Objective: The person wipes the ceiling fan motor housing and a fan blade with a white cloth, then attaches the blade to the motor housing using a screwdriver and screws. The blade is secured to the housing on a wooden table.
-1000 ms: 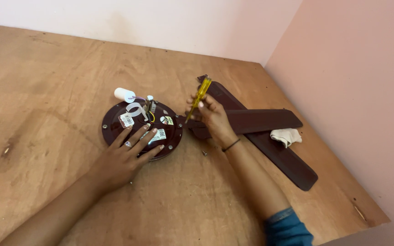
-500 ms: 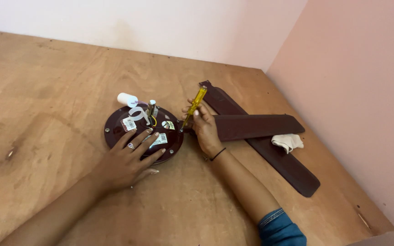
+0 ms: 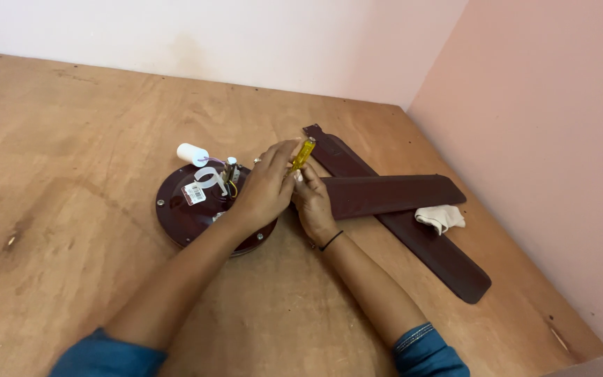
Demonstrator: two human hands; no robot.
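Note:
A round dark-brown ceiling fan motor (image 3: 190, 209) lies on a wooden board, with a white capacitor (image 3: 192, 154) and wires at its top. My right hand (image 3: 313, 202) grips a yellow-handled screwdriver (image 3: 303, 155) held upright at the motor's right edge. My left hand (image 3: 266, 188) has come across the motor and its fingers touch the screwdriver's shaft just under the handle. The screwdriver's tip is hidden behind my hands.
Two dark-brown fan blades (image 3: 399, 202) lie crossed to the right of the motor, with a white cloth (image 3: 441, 218) on them. A pink wall (image 3: 546, 139) borders the board on the right and a white wall (image 3: 211, 35) runs along the back.
My left hand lifted off the motor's face and moved right to meet the screwdriver. My right hand kept hold of the screwdriver at the motor's edge. The camera moved closer.

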